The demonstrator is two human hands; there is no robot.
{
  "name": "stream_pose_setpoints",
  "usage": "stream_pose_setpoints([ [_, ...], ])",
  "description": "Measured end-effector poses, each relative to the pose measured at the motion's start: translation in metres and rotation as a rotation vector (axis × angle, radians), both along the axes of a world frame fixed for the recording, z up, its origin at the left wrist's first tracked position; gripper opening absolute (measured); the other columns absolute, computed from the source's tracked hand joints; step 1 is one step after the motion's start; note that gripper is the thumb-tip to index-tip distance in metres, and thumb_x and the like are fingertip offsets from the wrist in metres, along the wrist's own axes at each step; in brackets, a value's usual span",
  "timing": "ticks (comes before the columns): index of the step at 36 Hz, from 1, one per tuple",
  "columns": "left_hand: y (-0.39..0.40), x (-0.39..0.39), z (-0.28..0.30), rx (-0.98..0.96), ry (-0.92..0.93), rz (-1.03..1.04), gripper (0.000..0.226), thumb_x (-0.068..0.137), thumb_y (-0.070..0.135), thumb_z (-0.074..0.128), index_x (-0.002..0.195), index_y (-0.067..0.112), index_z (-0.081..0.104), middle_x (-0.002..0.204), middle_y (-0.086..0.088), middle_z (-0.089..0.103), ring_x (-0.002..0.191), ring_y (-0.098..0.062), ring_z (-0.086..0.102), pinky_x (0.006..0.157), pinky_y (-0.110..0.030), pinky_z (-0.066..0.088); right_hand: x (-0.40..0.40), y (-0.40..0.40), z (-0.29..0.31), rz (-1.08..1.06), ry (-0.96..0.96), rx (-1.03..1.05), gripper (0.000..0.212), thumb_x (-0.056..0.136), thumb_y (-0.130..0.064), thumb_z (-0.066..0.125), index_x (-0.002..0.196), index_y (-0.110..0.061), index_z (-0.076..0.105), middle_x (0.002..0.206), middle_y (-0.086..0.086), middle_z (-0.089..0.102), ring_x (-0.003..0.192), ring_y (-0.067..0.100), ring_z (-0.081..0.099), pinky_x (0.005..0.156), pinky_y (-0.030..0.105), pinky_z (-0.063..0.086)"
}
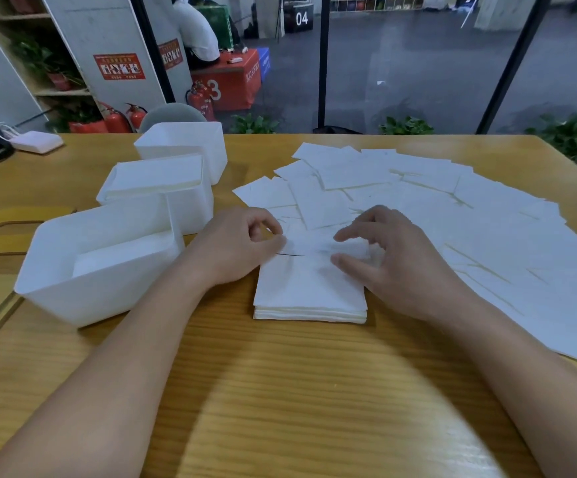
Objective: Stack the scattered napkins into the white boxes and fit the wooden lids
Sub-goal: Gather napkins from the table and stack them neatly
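Far left edge of the desk [280, 391] has two wooden lids [7, 229] lying flat, one with a slot cut in it and another nearer the front, both partly hidden behind the boxes. Back left corner there's a white charger-looking block [35, 141] with a cable.

Then three white boxes in a diagonal row on the left half. The nearest box [83, 291] is the biggest in view and already has some napkins lying low inside it. The middle box [163, 188] is touching it and is filled close to the rim with a stack. The far box [190, 143] sits right behind that one; can't see what's in it from this angle.

Just right of the nearest box is the left hand [242, 246], fingers curled, pinching the far-left edge of the top napkin on a neat stack [309, 294] sitting mid-desk. The right hand [394, 260] is on the other side of that stack, fingers spread and loosely bent, with the thumb and fingertips touching the same top sheet. It's a bit blurry there, so whether it's really gripping, can't tell.

The whole right half of the desk is covered with scattered napkins [452, 219], overlapping all the way to the right edge.
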State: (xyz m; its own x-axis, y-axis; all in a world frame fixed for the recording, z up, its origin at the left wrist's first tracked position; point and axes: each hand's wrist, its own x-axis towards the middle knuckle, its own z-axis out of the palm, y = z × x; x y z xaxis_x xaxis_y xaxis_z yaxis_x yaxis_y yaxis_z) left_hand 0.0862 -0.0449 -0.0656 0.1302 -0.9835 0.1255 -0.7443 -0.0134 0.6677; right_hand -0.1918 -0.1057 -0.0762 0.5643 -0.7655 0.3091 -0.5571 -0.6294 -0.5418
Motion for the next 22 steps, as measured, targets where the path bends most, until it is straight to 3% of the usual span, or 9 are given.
stream_pose_setpoints([
  [3, -0.002, -0.002, -0.001, -0.006, 0.014, 0.027, 0.012, 0.104, 0.045, 0.068, 0.101, 0.037, 0.076, 0.077, 0.008, 0.073, 0.07, -0.008, 0.065, 0.069, -0.03, 0.052, 0.003, 0.001, -0.004, 0.077, 0.023, 0.01, 0.026, 0.097, -0.049, 0.074, 0.12, -0.038, 0.075, 0.128, -0.024, 0.06, 0.126, -0.001, 0.049, 0.105, 0.02, 0.041],
  [5, -0.001, -0.004, -0.002, 0.031, 0.006, 0.009, 0.018, 0.108, 0.048, 0.06, 0.108, 0.039, 0.076, 0.082, 0.006, 0.073, 0.076, -0.011, 0.067, 0.074, -0.037, 0.055, 0.003, 0.002, -0.005, 0.09, 0.027, 0.042, 0.029, 0.096, -0.035, 0.073, 0.126, -0.038, 0.072, 0.129, -0.025, 0.062, 0.127, -0.001, 0.05, 0.107, 0.029, 0.044],
  [7, -0.001, -0.006, -0.005, 0.048, -0.002, -0.003, 0.021, 0.111, 0.048, 0.055, 0.114, 0.041, 0.075, 0.086, 0.001, 0.074, 0.081, -0.018, 0.068, 0.083, -0.044, 0.057, 0.001, 0.002, -0.003, 0.078, 0.026, 0.096, 0.044, 0.092, -0.019, 0.069, 0.131, -0.04, 0.067, 0.125, -0.029, 0.06, 0.123, -0.004, 0.051, 0.101, 0.02, 0.043],
  [9, -0.001, -0.01, -0.005, 0.068, 0.044, -0.007, 0.024, 0.111, 0.048, 0.054, 0.121, 0.041, 0.074, 0.09, 0.007, 0.077, 0.088, -0.018, 0.072, 0.091, -0.047, 0.058, -0.002, 0.0, -0.001, 0.056, 0.016, 0.141, 0.055, 0.089, -0.01, 0.065, 0.133, -0.043, 0.064, 0.122, -0.034, 0.056, 0.12, -0.008, 0.051, 0.09, 0.012, 0.041],
  [13, 0.0, -0.019, -0.003, 0.088, 0.151, 0.001, 0.026, 0.11, 0.048, 0.058, 0.12, 0.039, 0.08, 0.112, 0.026, 0.078, 0.107, 0.002, 0.07, 0.105, -0.037, 0.056, -0.004, -0.007, -0.004, 0.029, 0.013, 0.149, 0.052, 0.092, -0.009, 0.067, 0.13, -0.044, 0.064, 0.123, -0.029, 0.059, 0.113, -0.013, 0.053, 0.081, 0.011, 0.044],
  [15, 0.0, -0.023, -0.002, 0.076, 0.166, 0.01, 0.025, 0.11, 0.044, 0.059, 0.111, 0.038, 0.083, 0.115, 0.029, 0.076, 0.107, 0.004, 0.068, 0.103, -0.034, 0.056, -0.004, -0.008, -0.007, 0.019, 0.02, 0.159, 0.049, 0.091, -0.007, 0.065, 0.127, -0.04, 0.066, 0.119, -0.026, 0.06, 0.103, -0.017, 0.055, 0.082, 0.008, 0.045],
  [18, 0.001, -0.024, -0.002, 0.024, 0.228, 0.028, 0.022, 0.109, 0.036, 0.062, 0.106, 0.037, 0.084, 0.11, 0.02, 0.079, 0.108, -0.018, 0.071, 0.099, -0.038, 0.056, -0.004, -0.009, -0.01, 0.004, 0.019, 0.13, 0.038, 0.092, -0.009, 0.068, 0.118, -0.037, 0.072, 0.116, -0.023, 0.065, 0.103, -0.007, 0.058, 0.082, 0.007, 0.042],
  [20, 0.0, -0.022, -0.002, -0.011, 0.312, 0.035, 0.022, 0.105, 0.026, 0.065, 0.108, 0.038, 0.084, 0.107, 0.005, 0.079, 0.096, -0.026, 0.069, 0.09, -0.035, 0.055, -0.004, -0.009, -0.01, -0.021, -0.024, 0.107, 0.03, 0.094, -0.009, 0.069, 0.109, -0.034, 0.074, 0.106, -0.019, 0.07, 0.099, 0.002, 0.061, 0.079, 0.014, 0.044],
  [22, 0.001, -0.019, -0.002, -0.021, 0.376, 0.012, 0.032, 0.098, 0.014, 0.068, 0.11, 0.04, 0.083, 0.107, -0.004, 0.076, 0.089, -0.02, 0.066, 0.084, -0.033, 0.052, -0.003, -0.009, -0.009, -0.044, -0.104, 0.108, 0.02, 0.099, -0.014, 0.068, 0.102, -0.032, 0.076, 0.098, -0.013, 0.073, 0.094, 0.007, 0.064, 0.076, 0.023, 0.049],
])
